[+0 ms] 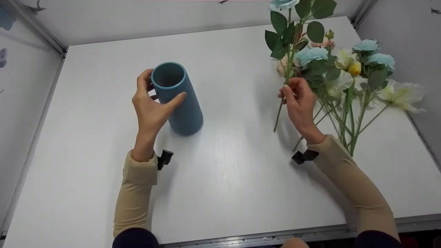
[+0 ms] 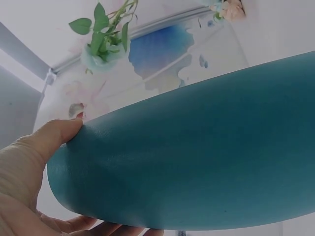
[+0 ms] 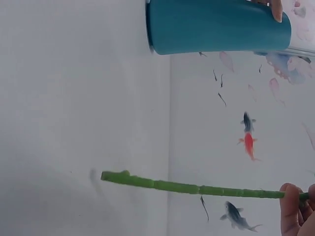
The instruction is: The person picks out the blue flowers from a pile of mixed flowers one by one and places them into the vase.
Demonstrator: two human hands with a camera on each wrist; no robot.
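A tall blue vase (image 1: 187,110) stands on the white table, its round mouth facing up. My left hand (image 1: 150,108) grips it near the rim, thumb across the front and fingers round the far side. In the left wrist view, the vase (image 2: 187,152) fills much of the frame. My right hand (image 1: 300,103) pinches the stem of an artificial flower with a pale blue bloom (image 1: 283,3) and green leaves (image 1: 279,22). Below the fingers, the bare green stem (image 3: 177,187) sticks out, its cut end apart from the vase in the right wrist view.
Several artificial flowers lie on the table at the right, with blue blooms (image 1: 380,61), white lilies (image 1: 401,94) and a yellow bud (image 1: 355,68). Their stems (image 1: 358,125) point toward me. Pale walls (image 1: 155,17) bound the table at the back and sides.
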